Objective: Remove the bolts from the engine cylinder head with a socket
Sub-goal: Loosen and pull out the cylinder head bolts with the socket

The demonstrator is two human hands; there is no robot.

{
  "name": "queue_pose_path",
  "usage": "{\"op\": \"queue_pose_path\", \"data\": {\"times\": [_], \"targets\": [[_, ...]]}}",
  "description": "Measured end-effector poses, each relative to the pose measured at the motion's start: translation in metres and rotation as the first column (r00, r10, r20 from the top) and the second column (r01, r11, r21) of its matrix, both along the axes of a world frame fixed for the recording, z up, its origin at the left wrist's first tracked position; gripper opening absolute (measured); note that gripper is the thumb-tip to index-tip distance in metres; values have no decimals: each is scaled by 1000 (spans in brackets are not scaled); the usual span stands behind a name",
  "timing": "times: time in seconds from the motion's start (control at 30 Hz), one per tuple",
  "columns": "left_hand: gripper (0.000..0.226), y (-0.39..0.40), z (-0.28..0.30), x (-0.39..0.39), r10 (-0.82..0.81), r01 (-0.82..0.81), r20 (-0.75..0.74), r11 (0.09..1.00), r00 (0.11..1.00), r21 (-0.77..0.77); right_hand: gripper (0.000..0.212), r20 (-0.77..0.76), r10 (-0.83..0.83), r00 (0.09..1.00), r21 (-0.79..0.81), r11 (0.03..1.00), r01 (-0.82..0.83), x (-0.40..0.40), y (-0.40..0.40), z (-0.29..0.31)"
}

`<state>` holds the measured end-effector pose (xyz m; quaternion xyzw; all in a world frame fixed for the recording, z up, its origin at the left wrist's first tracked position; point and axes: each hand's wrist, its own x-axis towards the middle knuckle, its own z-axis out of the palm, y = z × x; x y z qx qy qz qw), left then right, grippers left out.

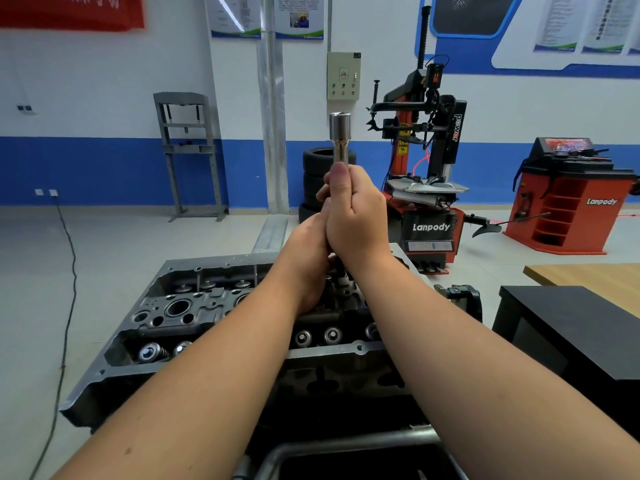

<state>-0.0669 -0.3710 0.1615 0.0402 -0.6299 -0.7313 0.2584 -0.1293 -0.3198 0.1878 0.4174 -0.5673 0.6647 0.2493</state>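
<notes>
A grey engine cylinder head [166, 317] with valve springs and round bores sits on a stand in front of me. Above its middle I hold a chrome socket [340, 135] upright, open end up, on a shaft hidden in my hands. My right hand [356, 216] grips the shaft high, thumb pressed just under the socket. My left hand [310, 251] wraps the shaft lower down, partly behind the right hand. The shaft's lower end reaches toward the head, hidden by my wrists. No bolt is visible.
A black cabinet [568, 327] and a wooden tabletop [595, 278] stand to the right. Behind are a red tyre changer [429, 188], a red wheel balancer [571, 202], stacked tyres [313, 178] and a grey press frame [188, 154]. A black cable [67, 271] runs along the floor at left.
</notes>
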Motion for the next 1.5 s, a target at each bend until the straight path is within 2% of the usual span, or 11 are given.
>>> {"op": "queue_pose_path", "data": {"times": [0.17, 0.3, 0.5, 0.57, 0.67, 0.8, 0.93, 1.1, 1.23, 1.37, 1.5], "targets": [[25, 0, -1, 1, -9, 9, 2, 1000, 1000, -28, 22, 35, 54, 998, -9, 999, -53, 1, 2, 1], [14, 0, -2, 0, 23, -23, -9, 1000, 1000, -4, 18, 9, -7, 1000, -55, 998, 7, 2, 6, 2], [29, 2, 1, 2, 16, -16, 3, 1000, 1000, -10, 46, 39, 13, 999, -9, 1000, -13, 3, 0, 1], [27, 2, 0, 2, 5, -5, 3, 1000, 1000, -30, 42, 40, 33, 999, -27, 999, -32, 3, 1, 1], [21, 3, 0, 3, 8, -8, -16, 999, 1000, -34, 22, 17, 9, 1000, -40, 999, -8, 3, 5, 2], [7, -1, -2, 0, 35, -34, -45, 999, 998, 24, 30, 35, 5, 999, -23, 1000, -5, 1, 4, 2], [25, 0, -2, 0, 4, -5, -21, 999, 1000, -45, 36, 70, 64, 996, -3, 998, -64, 3, 2, 2], [19, -1, -2, 0, 21, -22, -32, 998, 999, -57, 14, 41, 60, 997, -15, 998, -59, 3, 6, 4], [21, 0, -2, 0, 51, -50, -53, 999, 997, 14, 23, 11, -7, 1000, -2, 1000, 7, 0, 5, 2], [40, 0, -2, -1, 20, -21, -21, 999, 1000, -50, 42, 43, 16, 999, 23, 1000, -17, 2, 2, 1], [29, 0, -2, 1, 9, -10, -22, 998, 1000, -68, 28, 65, 60, 996, -11, 998, -59, 3, 4, 2]]}}
